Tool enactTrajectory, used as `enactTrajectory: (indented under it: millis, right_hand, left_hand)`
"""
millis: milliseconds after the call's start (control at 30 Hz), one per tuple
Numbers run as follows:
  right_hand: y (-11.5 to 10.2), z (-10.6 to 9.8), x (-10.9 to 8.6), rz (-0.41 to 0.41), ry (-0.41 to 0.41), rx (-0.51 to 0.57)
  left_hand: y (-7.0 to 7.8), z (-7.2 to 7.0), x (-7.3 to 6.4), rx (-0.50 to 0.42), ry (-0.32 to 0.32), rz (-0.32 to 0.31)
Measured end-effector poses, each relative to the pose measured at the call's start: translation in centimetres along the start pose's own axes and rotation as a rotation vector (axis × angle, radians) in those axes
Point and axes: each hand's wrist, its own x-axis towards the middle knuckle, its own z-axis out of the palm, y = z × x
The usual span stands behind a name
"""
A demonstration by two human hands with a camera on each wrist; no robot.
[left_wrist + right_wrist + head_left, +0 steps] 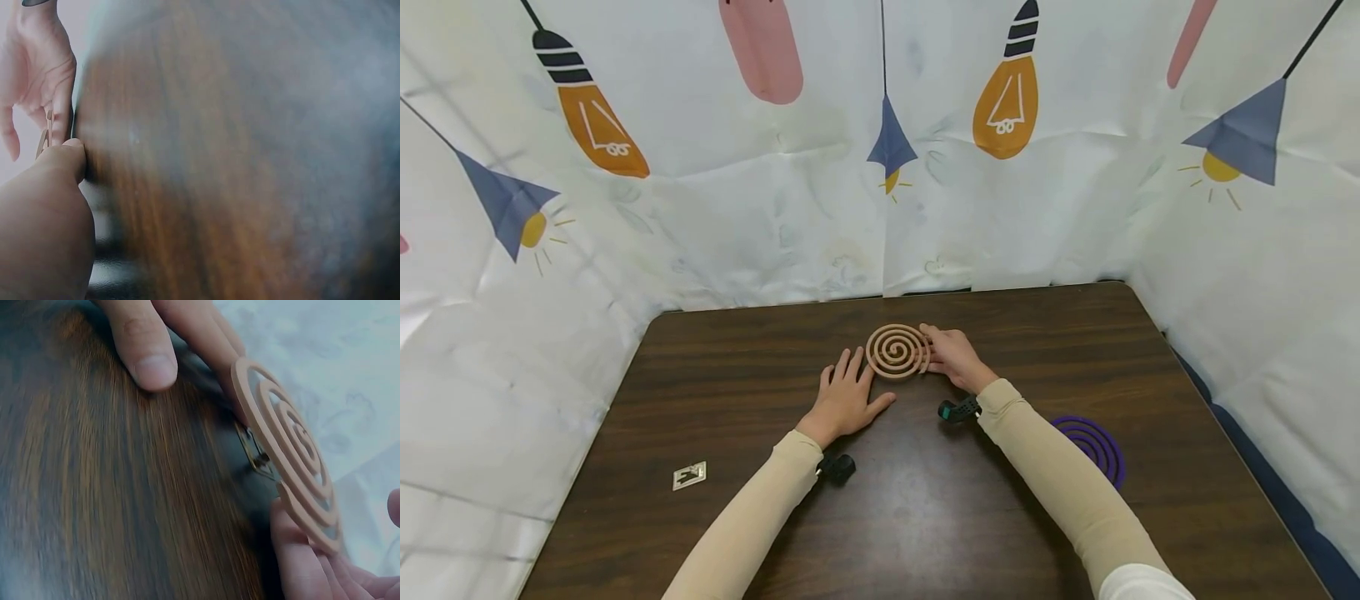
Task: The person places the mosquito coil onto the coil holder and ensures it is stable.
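A tan mosquito coil (897, 351), a flat spiral, is near the far middle of the table. My right hand (953, 356) holds its right edge; in the right wrist view, fingers lie under the edge of the coil (284, 440). My left hand (844, 400) is spread on the left, its straight fingertips touching or very near the coil's left edge. Only a thin side of the coil (45, 139) shows between both hands in the left wrist view. A purple mosquito coil (1101, 446) lies on the right, partly hidden by the right forearm.
A small metal plate with a cut-out (689, 476) lies on the left of the brown wooden table (970, 517). White printed curtains (820, 225) stand behind and beside the table. Each wrist wears a black strapped device (957, 409).
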Motion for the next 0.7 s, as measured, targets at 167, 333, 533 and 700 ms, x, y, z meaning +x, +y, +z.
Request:
enactTrajectory:
  millis: [167, 333, 533, 700]
  right_hand:
    - [0.1, -0.8, -0.1, 0.003, 0.011, -0.007]
    - [0.0, -1.5, -0.4, -0.002, 0.015, 0.005]
    - [-0.1, -2.4, -1.1, -0.011, 0.02, 0.001]
    - [-0.2, -3.5, -1.7, -0.025, 0.034, -0.017]
  left_hand:
    - [0.2, -0.2, -0.1, 0.009, -0.001, -0.001]
    - [0.1, -0.3, -0.1, 0.0, -0.003, -0.003]
    - [-0.1, -0.1, 0.0, 0.005, -0.003, 0.001]
    - [-0.3, -0.3, -0.1, -0.007, 0.001, 0.012]
